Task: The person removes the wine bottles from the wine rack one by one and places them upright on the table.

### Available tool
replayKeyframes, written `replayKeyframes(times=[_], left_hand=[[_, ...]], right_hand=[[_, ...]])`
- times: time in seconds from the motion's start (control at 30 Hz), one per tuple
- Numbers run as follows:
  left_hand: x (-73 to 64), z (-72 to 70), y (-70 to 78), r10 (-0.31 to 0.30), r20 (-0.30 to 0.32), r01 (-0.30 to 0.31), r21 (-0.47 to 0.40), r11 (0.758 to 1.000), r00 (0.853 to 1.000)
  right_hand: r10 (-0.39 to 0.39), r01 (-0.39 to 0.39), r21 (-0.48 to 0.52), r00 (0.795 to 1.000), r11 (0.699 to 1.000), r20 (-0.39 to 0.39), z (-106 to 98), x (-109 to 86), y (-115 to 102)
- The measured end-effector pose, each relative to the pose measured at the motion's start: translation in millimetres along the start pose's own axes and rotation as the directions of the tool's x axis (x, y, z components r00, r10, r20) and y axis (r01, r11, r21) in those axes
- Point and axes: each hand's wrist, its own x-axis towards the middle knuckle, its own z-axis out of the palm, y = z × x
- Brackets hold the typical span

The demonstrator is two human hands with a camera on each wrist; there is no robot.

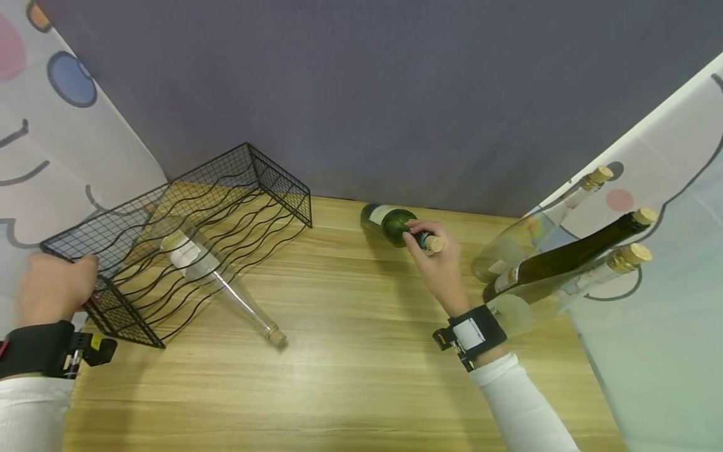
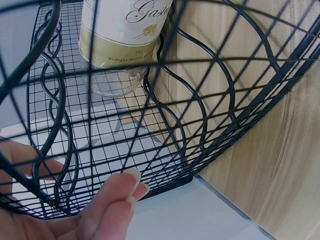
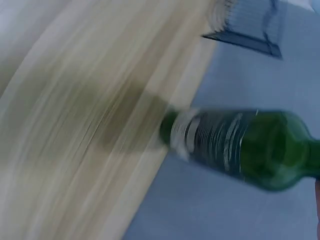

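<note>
On the left, my left hand (image 1: 56, 285) grips the near corner of a black wire bottle rack (image 1: 282, 182). In the left wrist view its fingers (image 2: 112, 200) curl about the wire mesh. One clear glass bottle (image 1: 194, 260) with a white label lies across the wavy rack bars, its corked neck pointing toward me beyond the rack's front. Over the back of the table, my right hand (image 1: 440, 263) holds a green bottle (image 1: 395, 225) by the neck, below its cork (image 1: 433, 243). The bottle is tilted, its base pointing away from me; the right wrist view shows its label blurred.
At the right stand a clear corked bottle (image 1: 503, 251), a dark green bottle (image 1: 553, 263) and another clear bottle (image 1: 525, 307), close together. A grey panel (image 1: 373, 100) rises behind the wooden table (image 1: 316, 389). Patterned sheets flank both sides.
</note>
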Motion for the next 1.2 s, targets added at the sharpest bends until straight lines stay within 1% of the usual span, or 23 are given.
replayKeyframes(times=[0.03,0.07,0.13,0.2,0.27,0.33,0.4,0.57,0.6,0.67,0.87,1.0,1.1,1.2], left_hand=[[0.0,0.1,-0.3,0.001,-0.001,-0.001,-0.002,1.000,1.000],[-0.1,0.1,-0.5,0.002,-0.002,-0.002,-0.003,1.000,1.000],[-0.2,0.1,-0.8,0.003,-0.004,-0.003,-0.008,1.000,1.000],[-0.4,-0.1,-1.0,0.005,-0.004,-0.005,-0.009,1.000,1.000],[-0.6,-0.6,-0.6,0.006,-0.005,-0.006,-0.011,1.000,1.000],[-0.7,-0.9,-0.6,0.012,-0.007,-0.012,-0.012,1.000,1.000],[-0.2,-1.0,-0.7,0.019,-0.010,-0.019,-0.011,1.000,1.000],[1.3,-1.0,-1.3,0.031,-0.008,-0.031,-0.011,0.999,0.999],[1.4,-1.0,-1.4,0.032,-0.007,-0.032,-0.012,0.999,0.999],[1.4,-0.9,-1.2,0.030,-0.005,-0.030,-0.014,0.999,1.000],[0.7,-0.8,-0.4,0.029,-0.013,-0.030,-0.025,0.999,0.999],[-0.3,-1.0,-0.1,0.037,-0.010,-0.037,-0.017,0.999,0.999],[-0.8,-1.1,-0.1,0.029,-0.003,-0.029,-0.001,1.000,1.000],[0.0,-1.3,-0.4,0.022,0.005,-0.022,0.015,1.000,1.000]], right_hand=[[-0.059,0.062,-0.082,0.998,0.995,0.035,3.4,-1.8,-1.4],[-0.107,0.116,-0.141,0.992,0.983,0.069,6.8,-3.3,-3.0],[-0.176,0.198,-0.199,0.976,0.960,0.127,12.5,-5.5,-5.7],[-0.205,0.235,-0.197,0.966,0.952,0.161,17.0,-6.8,-7.3],[-0.217,0.245,-0.175,0.962,0.954,0.167,20.2,-7.7,-7.8],[-0.221,0.244,-0.147,0.963,0.959,0.156,22.4,-8.4,-6.7],[-0.217,0.231,-0.093,0.966,0.969,0.138,24.9,-8.6,-4.8],[-0.170,0.168,0.033,0.981,0.985,0.088,30.4,-8.2,-1.2],[-0.163,0.159,0.042,0.983,0.986,0.086,31.0,-8.0,-1.0],[-0.153,0.148,0.052,0.983,0.988,0.100,31.6,-7.9,-1.7],[-0.122,0.109,0.077,0.974,0.991,0.191,31.9,-8.1,-8.2],[-0.114,0.094,0.101,0.972,0.990,0.208,32.8,-7.9,-13.3],[-0.115,0.093,0.109,0.971,0.990,0.211,32.8,-7.1,-16.8],[-0.104,0.076,0.132,0.970,0.988,0.220,32.2,-5.3,-19.6]])
